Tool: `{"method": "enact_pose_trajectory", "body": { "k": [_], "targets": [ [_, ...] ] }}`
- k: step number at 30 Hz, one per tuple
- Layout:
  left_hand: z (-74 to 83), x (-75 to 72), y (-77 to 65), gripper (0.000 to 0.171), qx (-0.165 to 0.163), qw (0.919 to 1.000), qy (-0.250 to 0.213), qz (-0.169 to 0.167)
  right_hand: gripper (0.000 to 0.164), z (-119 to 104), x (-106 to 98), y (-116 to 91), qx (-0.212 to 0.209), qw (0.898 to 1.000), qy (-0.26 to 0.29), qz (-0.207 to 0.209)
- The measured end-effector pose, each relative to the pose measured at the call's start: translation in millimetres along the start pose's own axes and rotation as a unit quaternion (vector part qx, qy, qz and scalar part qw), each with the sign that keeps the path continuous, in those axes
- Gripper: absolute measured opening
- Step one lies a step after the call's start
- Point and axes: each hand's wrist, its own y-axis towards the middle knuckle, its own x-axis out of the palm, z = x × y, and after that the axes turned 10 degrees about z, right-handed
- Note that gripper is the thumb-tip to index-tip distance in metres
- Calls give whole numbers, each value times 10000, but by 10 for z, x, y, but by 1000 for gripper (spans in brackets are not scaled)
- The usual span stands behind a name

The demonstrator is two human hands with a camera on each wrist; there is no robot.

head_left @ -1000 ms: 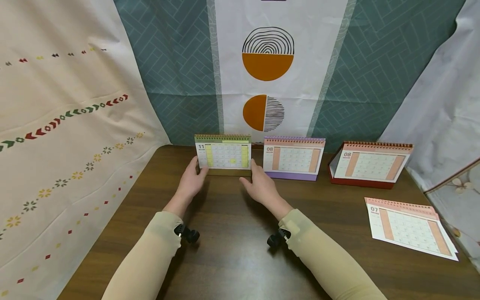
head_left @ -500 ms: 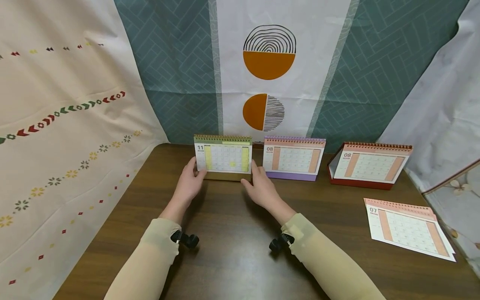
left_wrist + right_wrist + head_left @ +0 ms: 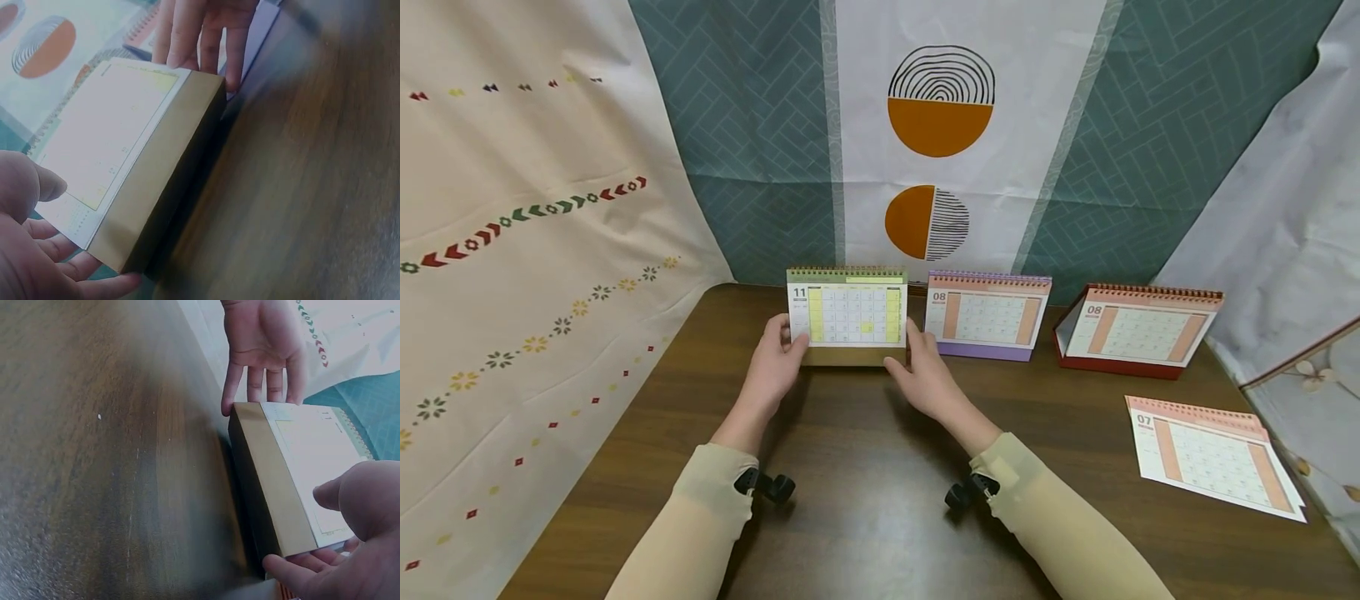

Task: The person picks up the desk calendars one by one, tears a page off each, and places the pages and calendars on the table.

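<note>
A desk calendar (image 3: 850,321) with a green header, the number 11, yellow columns and a tan base is between my two hands, facing me. At its left side edge my left hand (image 3: 775,358) grips it, thumb on the front page and fingers beneath or behind. My right hand (image 3: 928,379) grips the opposite edge in the same way. The left wrist view shows the tan base strip (image 3: 156,169) with a dark gap below it, over the wood. In the right wrist view, the fingers of my right hand (image 3: 375,525) pass under the calendar's edge.
To the right stand a purple-based calendar (image 3: 987,312), close by my right hand, and a red-based calendar (image 3: 1138,329), both showing 08. Loose calendar sheets (image 3: 1217,458) marked 07 lie at the right of the brown table (image 3: 865,500). Patterned cloths (image 3: 760,167) hang around the table.
Both hands have drawn the green-topped calendar slightly toward me; it looks larger and more of its tan base shows. The other calendars stay in place, while the head view shifts slightly.
</note>
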Motion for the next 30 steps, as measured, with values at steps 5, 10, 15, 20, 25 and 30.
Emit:
{"method": "enact_pose_trajectory", "body": {
  "k": [5,10,15,20,25,30],
  "targets": [
    [67,-5,-48,49,109,9998,-133,38,86,-154,-116,-78,77,9999,80,29],
    [161,-8,-95,48,192,9990,-409,-46,85,-318,-247,-149,176,9998,-2,23],
    [262,-10,-142,49,304,9976,-609,-159,87,-351,-376,-202,146,9998,102,43],
    [420,-12,-223,51,654,9963,-514,-210,88,-379,-523,-277,79,9997,127,209],
    [594,26,-331,52,1002,9933,-502,-271,88,-398,-682,-347,-72,9990,110,433],
    [724,121,-439,58,1098,9903,-740,-430,87,-389,-848,-417,-20,9979,35,653]
  ]
}}
